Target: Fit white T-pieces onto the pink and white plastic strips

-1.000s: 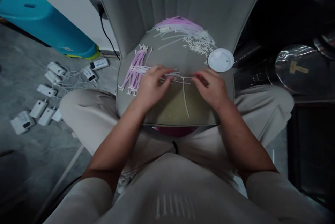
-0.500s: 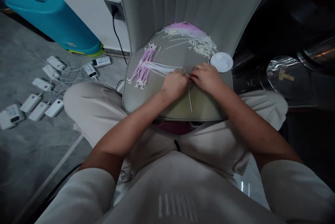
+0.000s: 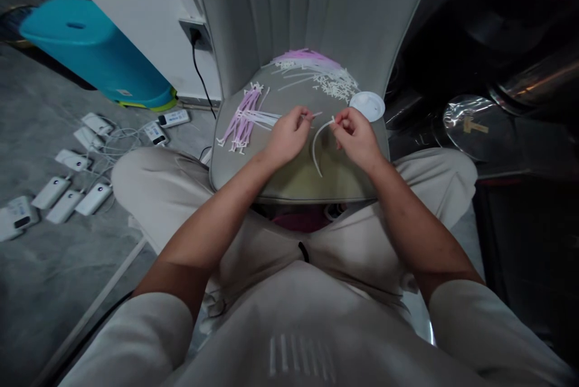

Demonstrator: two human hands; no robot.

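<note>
My right hand (image 3: 359,138) pinches one end of a thin white plastic tube (image 3: 313,149), with a small white connector at the fingertips; the rest curves down to the left over the chair seat. My left hand (image 3: 289,131) is closed on another thin white tube (image 3: 317,114), its tip pointing right toward the other hand. Left of it lies a bundle of pink tubes (image 3: 248,113) with white connectors on their ends, crossed by several white tubes (image 3: 265,118). A small round white dish (image 3: 367,106) sits just behind my right hand.
Toward the seat's back lie loose pink and white tubes (image 3: 312,60) and a heap of small white connectors (image 3: 335,84). A blue bin (image 3: 90,49) stands left by the wall. Several white power banks (image 3: 93,199) with cables lie on the floor. Shiny metal containers (image 3: 470,125) stand right.
My hands were together and have moved apart. The white tube that hung down between them now curves from my right hand. The view has shifted slightly.
</note>
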